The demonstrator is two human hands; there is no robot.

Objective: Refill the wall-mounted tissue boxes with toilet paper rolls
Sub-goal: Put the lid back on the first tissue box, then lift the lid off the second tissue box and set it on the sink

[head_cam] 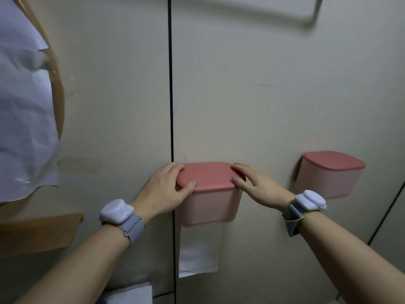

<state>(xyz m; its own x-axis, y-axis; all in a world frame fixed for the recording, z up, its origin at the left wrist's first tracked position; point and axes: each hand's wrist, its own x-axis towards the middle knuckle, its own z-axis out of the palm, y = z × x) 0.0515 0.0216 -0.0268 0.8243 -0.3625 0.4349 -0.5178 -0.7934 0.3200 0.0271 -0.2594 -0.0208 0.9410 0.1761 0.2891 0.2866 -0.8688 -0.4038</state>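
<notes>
The left hand (pixel 163 189) grips the left end of the pink lid (pixel 208 175): its thumb lies curled on the lid's front edge and its fingers wrap over the rear corner. The right hand (pixel 257 187) rests on the right end of the same lid, thumb on the front corner and fingers laid nearly straight across the top; it presses rather than clasps. The lid sits shut on the near tissue box (pixel 206 208), a pale pink container fixed to the beige wall (pixel 252 95), just right of a dark vertical seam (pixel 171 84). A strip of white toilet paper (pixel 198 255) hangs from the box's underside. Each wrist carries a white device on a grey strap (pixel 133 227).

A second tissue box (pixel 328 181) of the same type, lid down, is mounted to the right, apart from the first. A metal rail (pixel 252 12) runs across the wall above. At far left, crumpled white paper (pixel 24 106) covers a wood-framed round object, with a wooden shelf (pixel 37 231) below it.
</notes>
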